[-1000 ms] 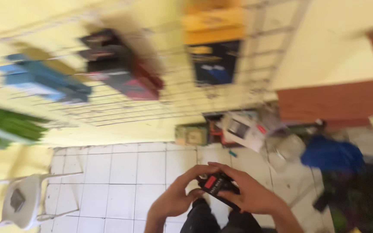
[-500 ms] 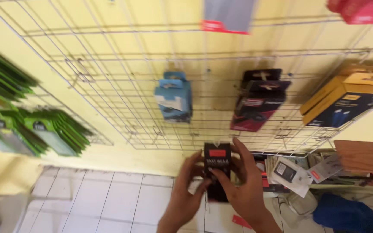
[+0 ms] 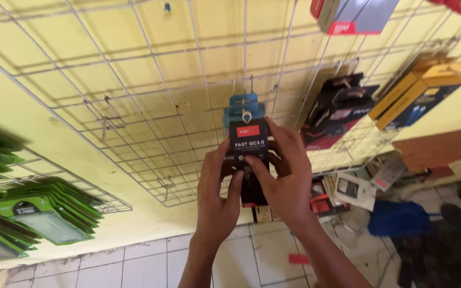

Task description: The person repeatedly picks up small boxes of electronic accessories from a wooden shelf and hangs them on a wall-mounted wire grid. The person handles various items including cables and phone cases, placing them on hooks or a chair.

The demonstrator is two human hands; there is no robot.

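Against the wire grid (image 3: pixel 150 96), the black package (image 3: pixel 248 140) stands upright, long axis vertical, printed face toward the camera, just below a hook and covering the blue packs (image 3: pixel 243 104). Left hand (image 3: pixel 217 197) and right hand (image 3: pixel 284 170) both grip it. Half a second ago it was lower, clear of the blue packs.

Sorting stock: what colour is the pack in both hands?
Black with a red label, pack, head view.

black package (image 3: pixel 248 140) raised to blue packs' hook (image 3: pixel 246 116) | both hands higher
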